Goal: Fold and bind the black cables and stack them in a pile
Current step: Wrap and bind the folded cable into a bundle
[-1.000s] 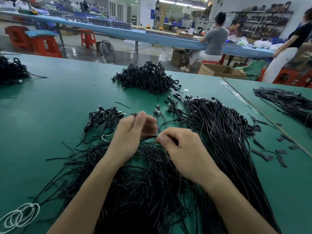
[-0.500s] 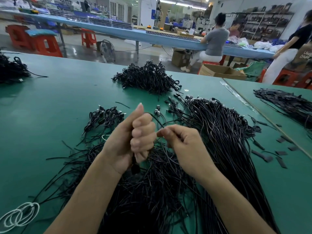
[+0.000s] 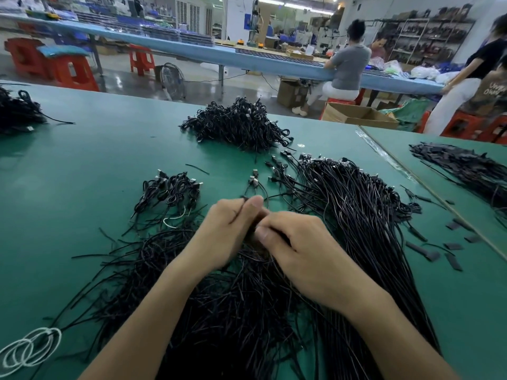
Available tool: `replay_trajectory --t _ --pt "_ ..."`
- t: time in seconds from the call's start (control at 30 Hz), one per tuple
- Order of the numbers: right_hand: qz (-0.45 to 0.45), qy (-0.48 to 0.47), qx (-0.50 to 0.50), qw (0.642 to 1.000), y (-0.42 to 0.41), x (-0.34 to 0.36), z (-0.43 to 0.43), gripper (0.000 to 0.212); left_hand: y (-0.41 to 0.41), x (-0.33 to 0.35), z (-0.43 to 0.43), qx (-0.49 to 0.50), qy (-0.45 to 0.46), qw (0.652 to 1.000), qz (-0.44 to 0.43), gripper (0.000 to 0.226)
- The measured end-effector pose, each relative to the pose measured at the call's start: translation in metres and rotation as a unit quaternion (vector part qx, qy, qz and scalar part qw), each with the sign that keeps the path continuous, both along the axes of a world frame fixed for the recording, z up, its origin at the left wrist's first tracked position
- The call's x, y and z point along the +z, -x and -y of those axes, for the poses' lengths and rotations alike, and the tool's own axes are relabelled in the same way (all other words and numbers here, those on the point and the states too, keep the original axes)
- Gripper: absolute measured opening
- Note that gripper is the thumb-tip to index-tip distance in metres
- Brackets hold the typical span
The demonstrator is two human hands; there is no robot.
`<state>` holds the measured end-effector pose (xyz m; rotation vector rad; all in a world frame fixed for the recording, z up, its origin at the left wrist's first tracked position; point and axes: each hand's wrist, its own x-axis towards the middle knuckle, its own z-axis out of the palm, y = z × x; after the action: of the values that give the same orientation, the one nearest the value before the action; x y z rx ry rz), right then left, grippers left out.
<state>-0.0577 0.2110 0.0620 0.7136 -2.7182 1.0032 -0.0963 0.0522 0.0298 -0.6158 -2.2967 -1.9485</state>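
My left hand (image 3: pixel 227 231) and my right hand (image 3: pixel 296 248) meet over the green table (image 3: pixel 82 193), both curled round one folded black cable (image 3: pixel 252 234) that is mostly hidden between them. A thin black strand pokes out above my left thumb. Under my forearms spreads a loose mass of black ties (image 3: pixel 219 297). To the right runs a long bundle of straight black cables (image 3: pixel 356 215) with connectors at its far end. A small group of bound cables (image 3: pixel 170 190) lies left of my hands. A large pile of bound cables (image 3: pixel 241 124) sits further back.
Black flat strips (image 3: pixel 439 248) lie scattered at the right by the table seam. More black cables sit at far right (image 3: pixel 466 168) and far left (image 3: pixel 16 111). White wire loops (image 3: pixel 27 349) lie at the near left. People work at a blue bench behind.
My left hand has come down from its raised upright fist and my right hand has closed in against it; both now press together low over the cable.
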Motion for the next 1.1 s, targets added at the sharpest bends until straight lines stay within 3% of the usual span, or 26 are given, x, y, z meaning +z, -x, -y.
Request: replay_trajectory --t 0.07,0.2,0.27,0.37,0.43,0.57,0.7,0.8,0.9,1.0,1.1 --pt "-0.011 0.060 -0.015 0.998 0.003 0.004 -0.004 0.012 -0.006 0.005 -0.003 -0.052 0.003 0.996 0.070 0.057" --pt "0.001 0.176 -0.043 0.983 0.011 0.012 -0.014 0.016 -0.012 0.010 0.001 -0.130 0.023 0.977 0.166 0.066" --pt "0.072 0.203 0.000 0.977 0.013 0.015 -0.017 0.015 -0.013 0.011 0.006 -0.194 -0.035 0.962 0.192 0.061" --pt "0.208 0.286 0.084 0.932 0.012 0.013 -0.019 0.012 -0.013 0.012 0.012 -0.283 -0.132 0.922 0.229 0.055" --pt "0.224 0.290 0.090 0.926 0.011 0.010 -0.018 0.012 -0.013 0.012 0.012 -0.269 -0.124 0.928 0.226 0.055" --pt "0.114 0.192 0.015 0.975 0.012 0.005 -0.014 0.017 -0.012 0.008 0.001 -0.130 -0.084 0.968 0.198 0.061" --pt "0.003 0.140 -0.042 0.989 0.012 0.002 -0.006 0.023 -0.008 0.001 -0.012 0.000 -0.079 0.990 0.117 0.060" --pt "-0.017 0.169 -0.039 0.985 0.011 0.000 0.002 0.024 -0.009 0.003 -0.013 -0.094 -0.194 0.946 0.242 0.044" --pt "-0.015 0.186 -0.035 0.982 0.013 -0.003 0.008 0.022 -0.009 0.003 -0.008 -0.190 -0.210 0.904 0.320 0.055" --pt "-0.020 0.185 -0.045 0.981 0.016 -0.002 0.008 0.018 -0.007 -0.003 -0.009 -0.117 -0.165 0.930 0.308 0.056" --pt "-0.038 0.133 -0.109 0.984 0.015 -0.007 0.004 0.015 -0.003 -0.007 -0.008 0.001 -0.107 0.965 0.238 0.064"
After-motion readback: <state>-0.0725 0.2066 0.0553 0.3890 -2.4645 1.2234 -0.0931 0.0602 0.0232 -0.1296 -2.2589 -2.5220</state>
